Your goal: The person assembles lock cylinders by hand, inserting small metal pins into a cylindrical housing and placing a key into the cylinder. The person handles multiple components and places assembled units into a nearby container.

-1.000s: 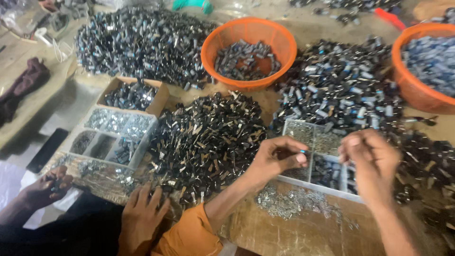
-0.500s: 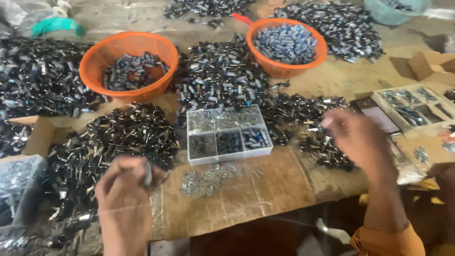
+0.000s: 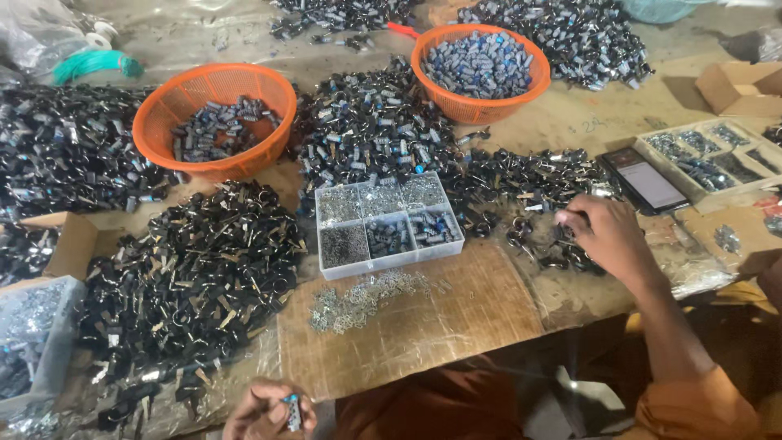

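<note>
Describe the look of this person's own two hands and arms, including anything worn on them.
Both hands are bare, with no gloves. The right hand leads to a bare forearm ending in an orange sleeve near the elbow. Only the left hand shows, its arm out of frame.

workbench under part heaps, baskets

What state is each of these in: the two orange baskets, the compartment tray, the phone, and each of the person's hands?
Left orange basket: partly filled.
Right orange basket: heaped full.
Compartment tray: open, parts in every section.
Phone: screen lit.
Left hand: pinching a small part.
Right hand: reaching into black parts.
</note>
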